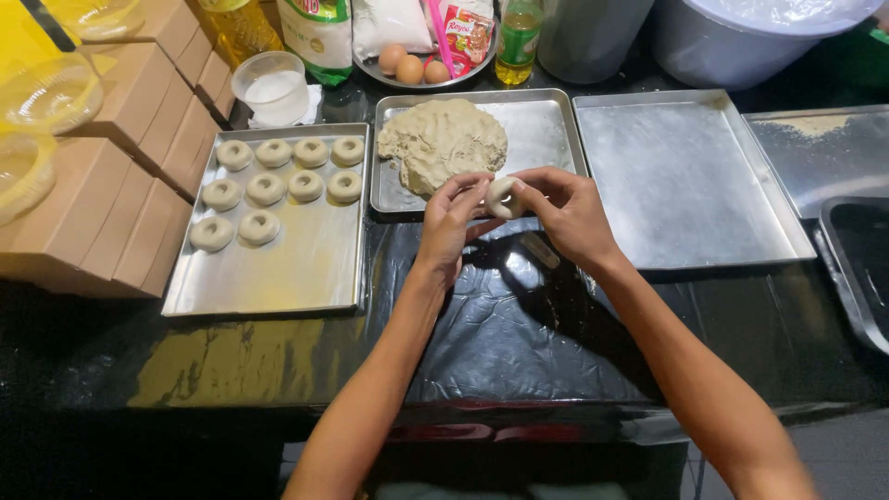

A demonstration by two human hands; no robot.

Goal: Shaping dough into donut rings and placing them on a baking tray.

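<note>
My left hand (451, 222) and my right hand (567, 211) meet over the front edge of a metal tray (546, 130), both gripping one small ring of pale dough (501, 196). A big lump of the same dough (442, 142) lies in that tray, just behind my fingers. To the left, a longer metal tray (278, 273) carries several dough rings (266, 188) in rows at its far end.
An empty metal tray (685, 176) lies on the right, with a dark tray (857, 268) beyond it. Brown cardboard boxes (111, 194) are stacked at the left. At the back stand a plastic cup (273, 88), eggs on a plate (408, 67), bottles and packets.
</note>
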